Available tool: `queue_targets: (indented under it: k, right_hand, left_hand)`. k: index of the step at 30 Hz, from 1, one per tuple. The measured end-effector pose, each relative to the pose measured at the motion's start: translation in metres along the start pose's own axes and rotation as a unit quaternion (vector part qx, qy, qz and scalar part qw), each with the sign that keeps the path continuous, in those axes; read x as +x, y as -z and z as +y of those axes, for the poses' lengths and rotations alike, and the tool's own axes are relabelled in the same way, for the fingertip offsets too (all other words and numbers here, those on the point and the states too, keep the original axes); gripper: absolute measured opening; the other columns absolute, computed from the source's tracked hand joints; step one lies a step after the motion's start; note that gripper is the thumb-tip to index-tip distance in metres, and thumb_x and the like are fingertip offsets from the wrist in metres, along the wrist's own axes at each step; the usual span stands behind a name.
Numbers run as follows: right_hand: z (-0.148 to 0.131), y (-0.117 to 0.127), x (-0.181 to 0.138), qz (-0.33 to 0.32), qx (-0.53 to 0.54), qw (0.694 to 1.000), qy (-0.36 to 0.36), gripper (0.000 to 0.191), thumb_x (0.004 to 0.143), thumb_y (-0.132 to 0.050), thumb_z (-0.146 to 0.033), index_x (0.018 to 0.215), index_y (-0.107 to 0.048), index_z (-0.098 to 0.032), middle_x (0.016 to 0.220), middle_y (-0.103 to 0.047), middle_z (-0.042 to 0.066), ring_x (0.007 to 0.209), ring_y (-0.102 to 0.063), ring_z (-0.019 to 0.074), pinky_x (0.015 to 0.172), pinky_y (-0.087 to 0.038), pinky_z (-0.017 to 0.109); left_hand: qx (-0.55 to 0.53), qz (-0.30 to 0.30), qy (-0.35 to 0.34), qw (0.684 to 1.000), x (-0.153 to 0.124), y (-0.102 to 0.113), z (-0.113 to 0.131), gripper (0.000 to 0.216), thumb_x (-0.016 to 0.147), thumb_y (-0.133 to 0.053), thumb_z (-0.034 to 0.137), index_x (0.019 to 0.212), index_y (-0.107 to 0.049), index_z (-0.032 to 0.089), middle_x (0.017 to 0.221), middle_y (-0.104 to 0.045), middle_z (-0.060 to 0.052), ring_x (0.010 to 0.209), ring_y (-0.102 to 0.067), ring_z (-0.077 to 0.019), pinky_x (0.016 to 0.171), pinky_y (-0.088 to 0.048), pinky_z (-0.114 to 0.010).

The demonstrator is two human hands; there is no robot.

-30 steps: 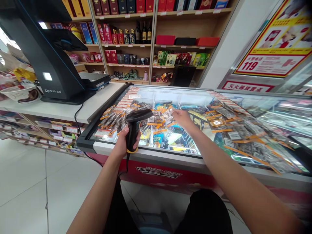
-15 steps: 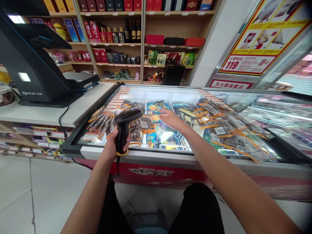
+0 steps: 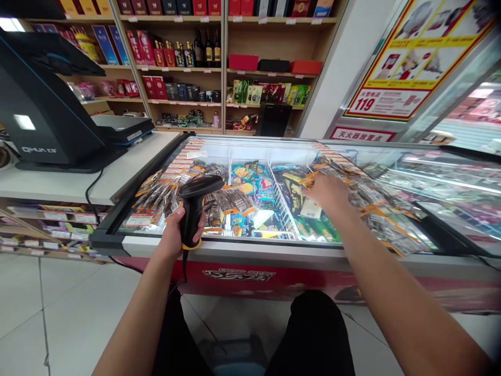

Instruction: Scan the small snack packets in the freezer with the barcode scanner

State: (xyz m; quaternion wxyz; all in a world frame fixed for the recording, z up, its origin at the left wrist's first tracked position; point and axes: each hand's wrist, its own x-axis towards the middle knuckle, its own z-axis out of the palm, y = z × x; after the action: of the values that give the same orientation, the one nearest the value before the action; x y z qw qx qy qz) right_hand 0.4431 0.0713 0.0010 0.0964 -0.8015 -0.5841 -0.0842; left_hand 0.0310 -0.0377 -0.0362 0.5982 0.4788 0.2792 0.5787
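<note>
My left hand [image 3: 174, 230] is wrapped round the handle of a black barcode scanner [image 3: 191, 211] with a yellow rim at its base. The scanner stands upright above the front edge of the chest freezer, its cord hanging down. Just beside it lies a pile of clear snack packets [image 3: 156, 193] with orange edges, on the freezer's glass. My right hand [image 3: 331, 193] is over the left end of a second pile of such packets [image 3: 376, 201]. Its fingers are curled down on an orange-edged snack packet [image 3: 307, 180], the fingertips partly hidden.
Blue and green bags lie in wire baskets [image 3: 279, 190] inside the freezer [image 3: 156, 249]. A counter [image 3: 102, 190] at left bears a dark weighing machine [image 3: 55, 115]. Shelves of boxes and bottles [image 3: 209, 49] stand behind. My knees are close to the freezer's front.
My right hand has moved right, from above the blue bags to the right pile of packets, and its fingers have curled in. My left hand still holds the scanner; the view has shifted slightly.
</note>
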Motion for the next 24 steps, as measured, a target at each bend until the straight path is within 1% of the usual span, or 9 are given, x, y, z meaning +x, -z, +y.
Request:
queue_targets:
  k: [2,4,6,8,12,15,17,20,24]
  right_hand:
    - [-0.018,0.008,-0.005,0.023,0.129,0.991,0.032,0.054,0.090,-0.071,-0.034,0.138,-0.073,-0.009,0.124,-0.078,0.024,0.120,-0.072,0.0427,0.106,-0.053,0.054]
    - [-0.038,0.016,-0.010,0.015,0.314,0.947,0.066,0.051,0.092,-0.061,-0.036,0.137,-0.074,-0.014,0.121,-0.081,0.017,0.114,-0.074,0.0367,0.102,-0.057,0.049]
    - [-0.060,0.022,-0.018,-0.040,0.480,0.872,0.088,0.051,0.095,-0.051,-0.043,0.132,-0.076,-0.019,0.118,-0.083,0.013,0.110,-0.076,0.0340,0.096,-0.060,0.047]
    - [-0.081,0.025,-0.029,-0.111,0.587,0.796,0.099,0.053,0.093,-0.046,-0.050,0.127,-0.076,-0.022,0.116,-0.083,0.012,0.110,-0.076,0.0338,0.093,-0.062,0.047]
    - [-0.116,0.023,-0.053,-0.207,0.709,0.663,0.119,0.047,0.081,-0.056,-0.047,0.119,-0.074,-0.025,0.119,-0.083,0.009,0.115,-0.075,0.0341,0.091,-0.062,0.047]
    - [-0.127,0.017,-0.063,-0.242,0.762,0.589,0.116,0.038,0.075,-0.065,-0.040,0.110,-0.075,-0.027,0.116,-0.083,0.006,0.113,-0.075,0.0331,0.089,-0.063,0.045]
    - [-0.128,0.013,-0.066,-0.245,0.784,0.560,0.111,0.032,0.074,-0.068,-0.037,0.104,-0.074,-0.027,0.112,-0.083,0.005,0.111,-0.075,0.0313,0.091,-0.063,0.043]
    - [-0.127,0.009,-0.066,-0.237,0.806,0.532,0.105,0.028,0.073,-0.071,-0.034,0.100,-0.072,-0.028,0.112,-0.082,0.003,0.109,-0.074,0.0289,0.092,-0.063,0.042]
    - [-0.127,0.008,-0.064,-0.225,0.813,0.528,0.104,0.026,0.073,-0.073,-0.032,0.099,-0.069,-0.029,0.115,-0.081,0.002,0.108,-0.074,0.0272,0.091,-0.063,0.041]
  left_hand:
    - [-0.001,-0.003,0.002,1.000,0.000,0.000,0.000,0.055,0.085,-0.070,0.067,0.106,-0.060,0.017,0.068,-0.060,0.003,0.037,-0.043,-0.0099,0.037,-0.027,-0.025]
    - [-0.001,-0.010,0.002,1.000,0.001,0.001,0.000,0.055,0.085,-0.070,0.067,0.105,-0.059,0.017,0.068,-0.059,0.003,0.038,-0.043,-0.0099,0.037,-0.027,-0.025]
    - [0.000,-0.018,-0.001,1.000,0.001,0.000,0.001,0.054,0.085,-0.069,0.067,0.102,-0.058,0.017,0.068,-0.059,0.002,0.037,-0.043,-0.0095,0.038,-0.027,-0.024]
    - [0.001,-0.023,-0.005,1.000,0.001,0.000,0.001,0.054,0.085,-0.069,0.068,0.100,-0.058,0.018,0.067,-0.060,0.002,0.037,-0.043,-0.0090,0.038,-0.026,-0.023]
    - [0.000,-0.028,-0.003,1.000,0.001,0.000,-0.001,0.056,0.086,-0.069,0.071,0.102,-0.058,0.018,0.067,-0.059,0.003,0.038,-0.042,-0.0089,0.037,-0.027,-0.022]
    - [0.003,-0.043,0.005,0.999,0.000,0.003,-0.003,0.061,0.086,-0.067,0.073,0.107,-0.059,0.017,0.068,-0.059,0.003,0.037,-0.042,-0.0087,0.037,-0.027,-0.022]
    - [0.009,-0.058,0.007,0.998,-0.001,0.005,-0.004,0.061,0.087,-0.066,0.073,0.108,-0.059,0.017,0.068,-0.059,0.003,0.036,-0.041,-0.0083,0.036,-0.027,-0.023]
    - [0.030,-0.094,0.022,0.995,-0.003,0.008,-0.003,0.058,0.092,-0.061,0.073,0.107,-0.059,0.017,0.069,-0.060,0.002,0.036,-0.041,-0.0077,0.037,-0.029,-0.023]
    - [0.053,-0.139,0.044,0.988,-0.006,0.011,-0.002,0.056,0.097,-0.055,0.072,0.104,-0.059,0.016,0.067,-0.058,0.002,0.037,-0.041,-0.0077,0.040,-0.031,-0.024]
